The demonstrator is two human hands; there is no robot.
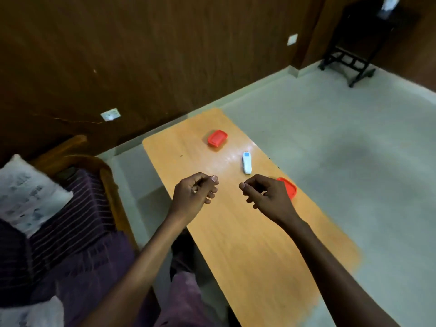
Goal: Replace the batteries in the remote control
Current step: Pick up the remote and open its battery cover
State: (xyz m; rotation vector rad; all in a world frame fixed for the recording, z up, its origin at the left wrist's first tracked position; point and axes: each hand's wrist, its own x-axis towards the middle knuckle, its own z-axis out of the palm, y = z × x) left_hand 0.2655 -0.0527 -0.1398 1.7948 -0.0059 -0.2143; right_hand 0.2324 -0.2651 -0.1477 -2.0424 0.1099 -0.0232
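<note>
A small white remote control point(246, 163) lies face up on the light wooden table point(236, 232), just beyond both hands. My left hand point(194, 192) hovers over the table with its fingers curled in and nothing visible in it. My right hand point(266, 195) hovers to the right of it, fingers loosely curled, holding nothing that I can see. A red lidded box point(217, 137) stands at the far end of the table. A second red box point(289, 188) sits at the right edge, partly hidden behind my right hand. No batteries show.
A wooden chair with purple striped cloth point(77, 208) and a printed white cushion point(26, 192) stands left of the table. A dark wood wall point(141, 55) runs behind. Pale floor point(342, 149) lies to the right, with a black stand point(346, 60) in the far corner.
</note>
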